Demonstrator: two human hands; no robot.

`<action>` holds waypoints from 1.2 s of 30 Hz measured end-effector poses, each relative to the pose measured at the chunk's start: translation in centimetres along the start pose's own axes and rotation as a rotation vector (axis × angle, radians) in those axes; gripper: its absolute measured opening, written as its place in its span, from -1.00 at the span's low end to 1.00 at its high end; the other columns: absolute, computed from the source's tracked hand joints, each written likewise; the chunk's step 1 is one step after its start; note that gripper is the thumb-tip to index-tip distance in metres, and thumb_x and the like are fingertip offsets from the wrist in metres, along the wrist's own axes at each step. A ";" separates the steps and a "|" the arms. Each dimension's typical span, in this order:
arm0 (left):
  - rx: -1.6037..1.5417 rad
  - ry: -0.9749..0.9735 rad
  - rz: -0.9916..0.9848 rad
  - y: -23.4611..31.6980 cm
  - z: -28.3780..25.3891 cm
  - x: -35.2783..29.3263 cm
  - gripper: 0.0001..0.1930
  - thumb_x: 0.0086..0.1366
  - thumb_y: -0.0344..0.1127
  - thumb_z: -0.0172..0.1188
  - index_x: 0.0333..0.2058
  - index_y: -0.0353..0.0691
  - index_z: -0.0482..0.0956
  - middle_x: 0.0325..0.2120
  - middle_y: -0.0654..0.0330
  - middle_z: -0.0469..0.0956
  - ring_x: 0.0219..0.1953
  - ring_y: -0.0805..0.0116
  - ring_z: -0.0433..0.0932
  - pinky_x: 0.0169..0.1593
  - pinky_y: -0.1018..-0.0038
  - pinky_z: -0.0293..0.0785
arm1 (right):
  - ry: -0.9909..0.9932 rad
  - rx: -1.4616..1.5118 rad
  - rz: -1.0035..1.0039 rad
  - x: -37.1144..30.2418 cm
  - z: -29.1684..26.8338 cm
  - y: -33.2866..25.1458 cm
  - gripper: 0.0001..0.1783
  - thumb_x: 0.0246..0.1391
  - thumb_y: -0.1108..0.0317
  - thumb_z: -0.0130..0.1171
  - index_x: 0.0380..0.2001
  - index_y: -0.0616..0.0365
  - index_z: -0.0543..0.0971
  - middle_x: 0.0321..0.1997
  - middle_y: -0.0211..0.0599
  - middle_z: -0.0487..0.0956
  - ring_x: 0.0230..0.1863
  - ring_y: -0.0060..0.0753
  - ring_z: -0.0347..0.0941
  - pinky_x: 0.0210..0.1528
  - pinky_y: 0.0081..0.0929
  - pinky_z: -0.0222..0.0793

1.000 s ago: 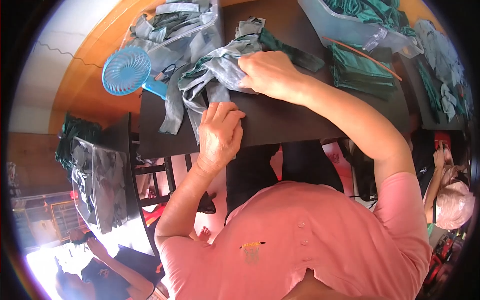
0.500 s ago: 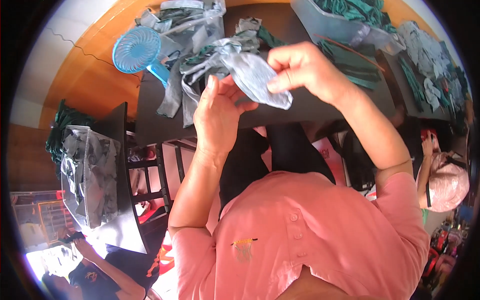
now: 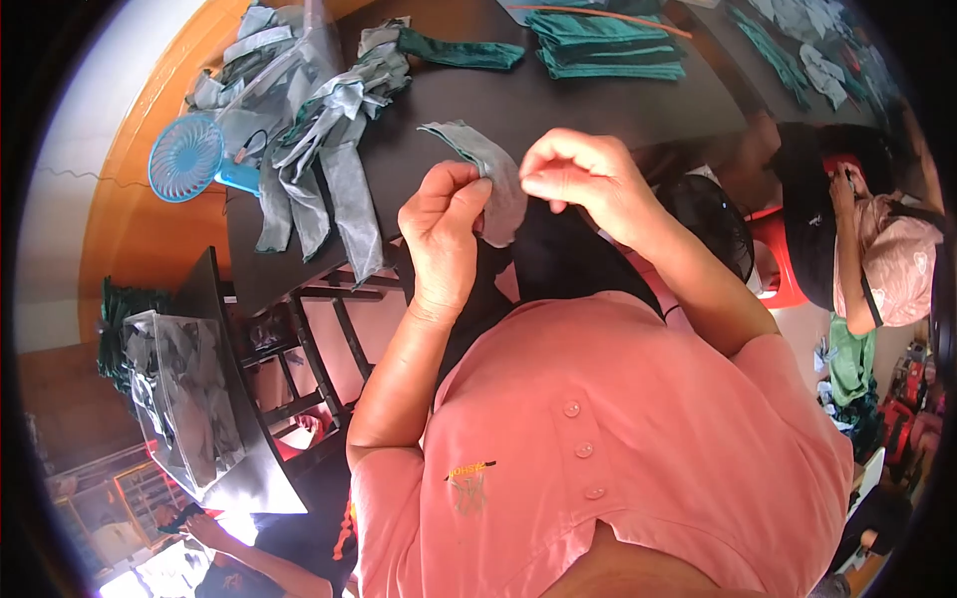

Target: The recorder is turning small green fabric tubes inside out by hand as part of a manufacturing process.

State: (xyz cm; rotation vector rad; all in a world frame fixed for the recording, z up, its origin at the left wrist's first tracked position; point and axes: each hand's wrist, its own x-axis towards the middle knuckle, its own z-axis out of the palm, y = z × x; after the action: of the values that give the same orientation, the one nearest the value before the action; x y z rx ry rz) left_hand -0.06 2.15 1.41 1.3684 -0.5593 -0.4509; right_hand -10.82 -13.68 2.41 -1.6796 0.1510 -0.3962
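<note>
My left hand (image 3: 441, 224) is closed, its thumb and fingers pinching a curved grey fabric strip (image 3: 506, 194) with a greenish edge. The strip hangs over my lap, at the near edge of the dark table (image 3: 444, 105). Beside its right edge is my right hand (image 3: 588, 179), thumb and forefinger pinched together; whether they grip the fabric or something small is hidden. To the left, a heap of grey-green fabric strips (image 3: 344, 110) lies on the table, several ends drooping over the edge.
A blue handheld fan (image 3: 186, 157) stands at the left, by a clear bin of fabric (image 3: 317, 50). Folded green pieces (image 3: 608, 50) lie stacked farther back. Another clear bin (image 3: 184, 399) is at lower left. Two other people work nearby, one at lower left and one at right.
The strip has come away from the heap and toward me. My left hand now pinches it, while my right hand has left its end for the side edge. The view has shifted.
</note>
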 end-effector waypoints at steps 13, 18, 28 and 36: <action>0.450 -0.139 0.366 -0.5 0.1 -1.6 -0.76 0.12 -0.65 0.19 -0.20 -0.34 0.57 -0.46 0.25 0.44 -0.45 0.48 0.46 -0.31 0.58 0.43 | 0.036 0.371 0.230 -0.3 2.9 2.4 -0.85 0.03 0.38 0.14 -0.45 0.27 0.57 -0.55 -0.30 0.56 -0.58 -0.52 0.46 -0.52 -0.62 0.26; 0.155 -0.076 0.147 -1.1 -0.5 -2.2 -0.75 0.11 -0.68 0.22 -0.22 -0.30 0.60 -0.45 0.37 0.45 -0.41 0.62 0.43 -0.27 0.68 0.40 | -0.010 0.460 0.319 -0.4 3.1 2.8 -0.86 0.02 0.38 0.14 -0.45 0.24 0.58 -0.54 -0.31 0.57 -0.58 -0.51 0.47 -0.52 -0.63 0.24; 0.472 -0.108 0.420 -1.6 -0.3 -2.4 -0.74 0.08 -0.69 0.20 -0.23 -0.32 0.56 -0.48 0.29 0.45 -0.44 0.58 0.45 -0.30 0.64 0.43 | 0.023 0.388 0.309 -0.9 3.3 2.5 -0.88 -0.05 0.42 0.11 -0.49 0.26 0.56 -0.57 -0.28 0.56 -0.61 -0.46 0.48 -0.54 -0.60 0.26; -0.196 -0.002 -0.142 -1.9 -0.6 -2.6 -0.78 0.06 -0.66 0.24 -0.28 -0.36 0.55 -0.43 0.24 0.54 -0.39 0.56 0.48 -0.25 0.65 0.42 | 0.042 0.577 0.365 -1.1 3.5 3.8 -0.85 -0.08 0.41 0.07 -0.52 0.28 0.55 -0.61 -0.27 0.50 -0.61 -0.41 0.45 -0.50 -0.57 0.25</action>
State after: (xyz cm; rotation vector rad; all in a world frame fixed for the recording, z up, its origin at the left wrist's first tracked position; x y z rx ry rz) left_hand -1.73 3.91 -0.81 1.2239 -0.4097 -0.6066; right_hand -10.20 -10.67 -1.90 -1.0470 0.3345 -0.1735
